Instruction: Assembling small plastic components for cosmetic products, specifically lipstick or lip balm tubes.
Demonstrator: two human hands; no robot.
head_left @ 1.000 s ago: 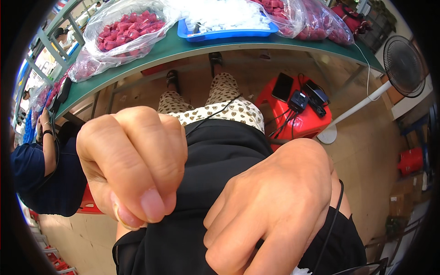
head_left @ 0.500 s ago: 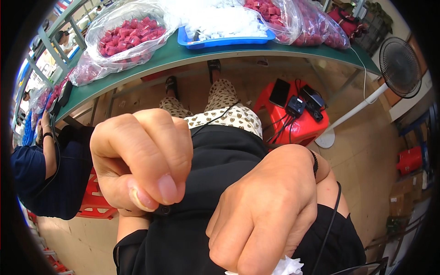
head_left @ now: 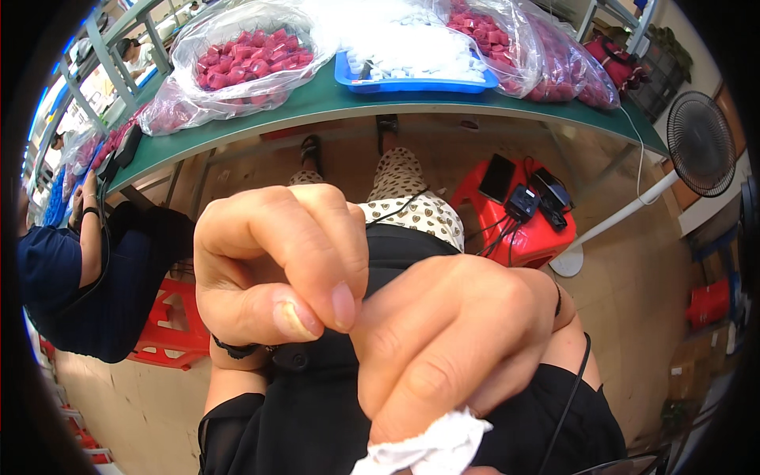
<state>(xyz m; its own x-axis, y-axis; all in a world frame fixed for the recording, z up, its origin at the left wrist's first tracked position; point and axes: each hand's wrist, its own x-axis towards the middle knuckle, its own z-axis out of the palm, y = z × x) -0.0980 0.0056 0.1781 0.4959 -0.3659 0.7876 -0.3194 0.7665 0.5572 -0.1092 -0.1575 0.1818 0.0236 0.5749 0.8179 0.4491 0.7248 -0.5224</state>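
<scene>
My left hand (head_left: 281, 257) is held up close in the middle, fingers curled and the thumb tip drawn in near the index fingertip. Anything between those fingertips is hidden or too small to make out. Beside it, slightly lower, my right hand (head_left: 459, 332) is closed with its back toward me. A crumpled white tissue (head_left: 431, 445) sticks out below its fingers. The fingertips of my left hand overlap the edge of the right in this view; whether they touch, I cannot tell.
A green table (head_left: 317, 99) bears a blue tray (head_left: 419, 85) of small white pieces and clear bags of dark-pink pieces (head_left: 253, 59). On the right are a red stool (head_left: 483, 186) with a phone and chargers, and a fan (head_left: 701, 142). A co-worker (head_left: 87, 269) sits left.
My left hand has shifted right, toward my right hand. The right hand has turned and risen slightly, and more of the white tissue shows. The whole view has also shifted a little.
</scene>
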